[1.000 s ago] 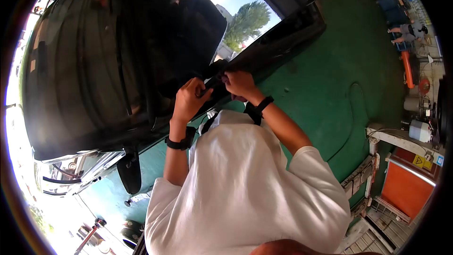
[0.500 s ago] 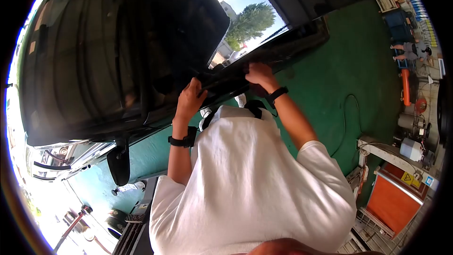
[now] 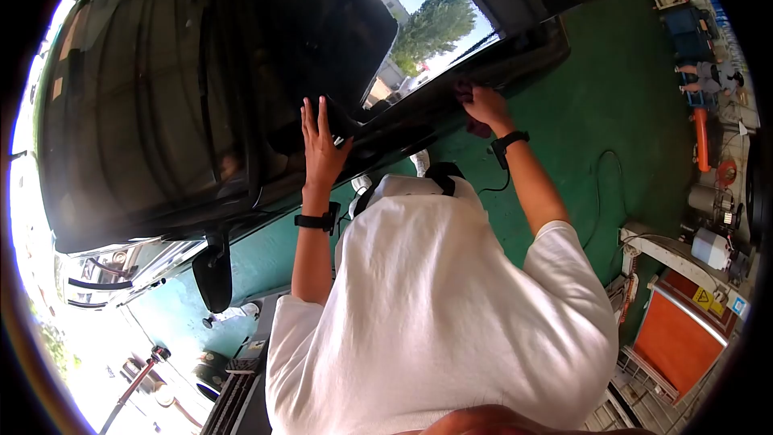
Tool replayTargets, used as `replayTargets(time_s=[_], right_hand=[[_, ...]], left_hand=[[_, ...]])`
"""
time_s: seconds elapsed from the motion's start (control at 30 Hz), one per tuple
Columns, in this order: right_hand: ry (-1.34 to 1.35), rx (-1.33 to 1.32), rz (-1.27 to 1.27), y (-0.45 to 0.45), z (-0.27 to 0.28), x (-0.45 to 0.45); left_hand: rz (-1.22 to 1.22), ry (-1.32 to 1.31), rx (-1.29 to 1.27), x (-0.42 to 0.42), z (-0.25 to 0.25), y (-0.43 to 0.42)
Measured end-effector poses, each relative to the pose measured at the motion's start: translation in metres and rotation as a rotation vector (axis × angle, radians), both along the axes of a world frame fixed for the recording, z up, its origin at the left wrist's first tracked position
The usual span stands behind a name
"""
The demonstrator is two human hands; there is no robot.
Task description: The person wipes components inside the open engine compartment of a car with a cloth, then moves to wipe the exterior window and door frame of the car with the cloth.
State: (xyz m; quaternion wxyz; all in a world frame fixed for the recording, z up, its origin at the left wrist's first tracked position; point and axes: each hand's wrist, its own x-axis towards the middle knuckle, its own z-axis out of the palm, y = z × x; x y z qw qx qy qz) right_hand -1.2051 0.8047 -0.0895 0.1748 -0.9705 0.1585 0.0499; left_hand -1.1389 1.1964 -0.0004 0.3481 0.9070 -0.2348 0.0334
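Observation:
My left hand (image 3: 324,153) lies against the dark surface of a black vehicle (image 3: 145,113), fingers stretched out and a little apart. In my right hand (image 3: 489,109) is a bunched dark maroon cloth (image 3: 479,126), partly hidden by the fingers. The cloth touches the long black sill (image 3: 439,109) below the window opening, through which a tree and sky show. Both wrists carry black bands.
A side mirror (image 3: 212,278) sticks out at the lower left. A cable (image 3: 620,185) lies on the green floor (image 3: 555,145). At right stand an orange-red panelled machine (image 3: 676,338) and motors; another person (image 3: 713,76) is farther off.
My right hand has moved to the right along the sill, and the cloth in it now shows more. My left hand has gone from curled to stretched-out fingers.

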Motion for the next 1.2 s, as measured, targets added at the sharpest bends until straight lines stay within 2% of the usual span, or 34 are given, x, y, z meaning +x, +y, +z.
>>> replayTargets(time_s=[0.1, 0.23, 0.43, 0.5, 0.7, 0.77, 0.83, 0.87, 1.0, 1.07, 1.1, 1.17, 1.2], right_hand=[[-0.110, -0.016, -0.084, 0.005, -0.006, -0.014], [-0.011, -0.029, -0.194, 0.055, 0.003, -0.014], [-0.049, 0.152, -0.023, 0.120, 0.025, -0.022], [-0.069, 0.282, 0.111, 0.125, 0.034, -0.026], [-0.101, 0.306, -0.077, 0.023, -0.016, -0.027], [-0.070, 0.279, -0.148, -0.006, -0.025, -0.019], [0.039, -0.064, -0.316, -0.018, -0.038, -0.011], [-0.025, -0.031, -0.302, -0.018, -0.038, -0.010], [0.023, 0.044, -0.209, -0.003, -0.014, 0.014], [0.284, -0.006, 0.010, 0.010, 0.005, 0.030], [0.286, -0.006, 0.010, 0.020, 0.010, 0.036], [0.273, 0.059, 0.229, 0.042, 0.017, 0.048], [0.272, 0.057, 0.230, 0.057, 0.017, 0.053]], left_hand=[[-0.022, 0.035, 0.014, 0.002, 0.006, 0.003], [-0.048, 0.083, -0.019, 0.004, 0.008, 0.007], [-0.052, 0.135, -0.014, 0.005, 0.016, 0.008], [-0.064, 0.132, -0.015, 0.006, 0.019, 0.008], [-0.165, 0.169, -0.043, 0.021, 0.032, 0.024], [-0.160, 0.259, -0.053, 0.024, 0.034, 0.025], [-0.161, 0.269, -0.047, 0.025, 0.035, 0.026], [-0.157, 0.275, -0.043, 0.025, 0.035, 0.026], [-0.150, 0.266, -0.048, 0.023, 0.035, 0.023], [-0.145, 0.246, -0.053, 0.023, 0.031, 0.024], [-0.145, 0.248, -0.054, 0.022, 0.032, 0.024], [-0.124, 0.284, -0.054, 0.022, 0.035, 0.022], [-0.122, 0.283, -0.056, 0.022, 0.034, 0.023]])
